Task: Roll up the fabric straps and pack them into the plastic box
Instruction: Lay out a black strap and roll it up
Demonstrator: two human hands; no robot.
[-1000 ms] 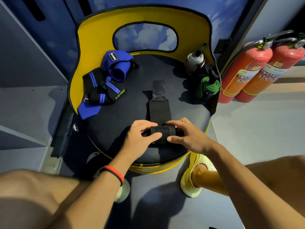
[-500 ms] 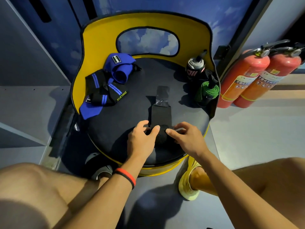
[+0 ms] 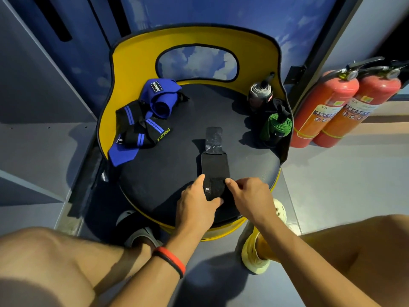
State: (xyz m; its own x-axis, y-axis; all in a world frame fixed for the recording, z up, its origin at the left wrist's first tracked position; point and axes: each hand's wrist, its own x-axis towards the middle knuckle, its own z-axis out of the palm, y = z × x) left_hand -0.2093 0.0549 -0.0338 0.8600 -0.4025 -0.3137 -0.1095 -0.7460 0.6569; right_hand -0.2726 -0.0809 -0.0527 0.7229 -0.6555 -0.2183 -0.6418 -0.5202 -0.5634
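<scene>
Rolling strap (image 3: pixel 214 167) | roll axis crosswise, flat tail running straight away | left grip (image 3: pixel 194 202) clamped on roll end | right grip (image 3: pixel 250 196) seemingly pinching other end, thumb hidden

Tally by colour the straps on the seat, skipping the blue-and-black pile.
Black strap, partly rolled: 1
Green roll: 1
Grey roll: 1
Total: 3; the dark pieces between the two rolls are too unclear to count.

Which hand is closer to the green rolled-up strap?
The right hand. It holds the right end of the black strap, to the left of the green roll and closer to the person. The left hand holds the other end, farther left.
</scene>
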